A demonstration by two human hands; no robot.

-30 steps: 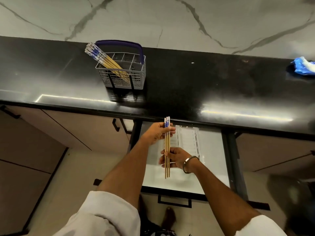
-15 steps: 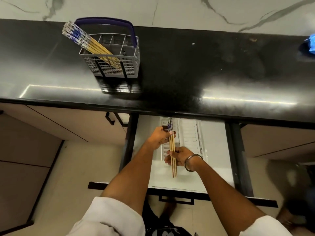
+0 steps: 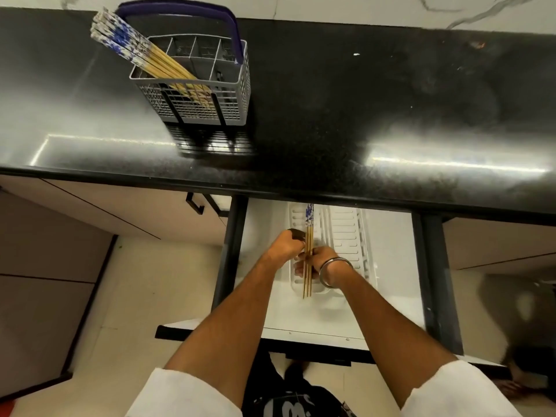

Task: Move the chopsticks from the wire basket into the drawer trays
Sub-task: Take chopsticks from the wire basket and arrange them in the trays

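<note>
A grey wire basket point(image 3: 207, 106) with a blue handle stands on the black counter at the left. Several bamboo chopsticks with blue-and-white tops point(image 3: 141, 54) lean out of it toward the left. Below the counter, a white drawer stands pulled out with a white slotted tray point(image 3: 346, 236) inside. A small bundle of chopsticks point(image 3: 308, 236) lies lengthwise just over the tray's left compartment. My left hand point(image 3: 285, 245) grips the bundle near its middle. My right hand point(image 3: 319, 263), with a metal bangle on the wrist, holds the same bundle lower down.
The black counter edge point(image 3: 301, 188) overhangs the back of the drawer. Dark drawer rails point(image 3: 228, 251) run on both sides. A closed cabinet with a black handle point(image 3: 194, 203) sits left of the drawer. My feet stand on the tiled floor below.
Both hands have lowered the bundle of chopsticks into the drawer, closer to the tray's left compartment. My head has tipped further down and forward, so the basket appears larger.
</note>
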